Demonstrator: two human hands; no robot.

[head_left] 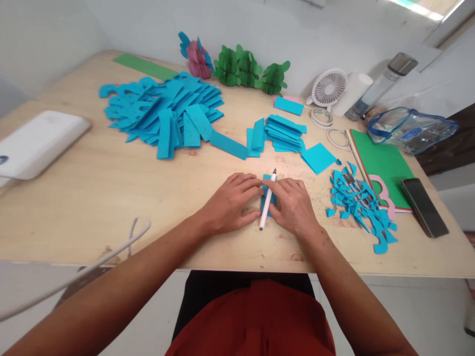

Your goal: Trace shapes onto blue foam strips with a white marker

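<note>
My left hand (230, 201) lies on the wooden table (111, 198), its fingertips pressing a small folded blue paper piece (268, 196). My right hand (295, 205) is closed around a white pen (267, 200) with a dark tip, held across that same paper piece. Both hands meet at the paper near the table's front edge.
A big heap of blue cut-outs (166, 111) lies at the back left, a stack of blue squares (285, 132) behind my hands, blue scraps (358, 202) to the right. Green sheets (382, 165), a phone (424, 206), tape rolls (321, 117), a fan (328, 88), a bottle (382, 84), a pouch (410, 129), paper flowers (248, 66), a white device (37, 143).
</note>
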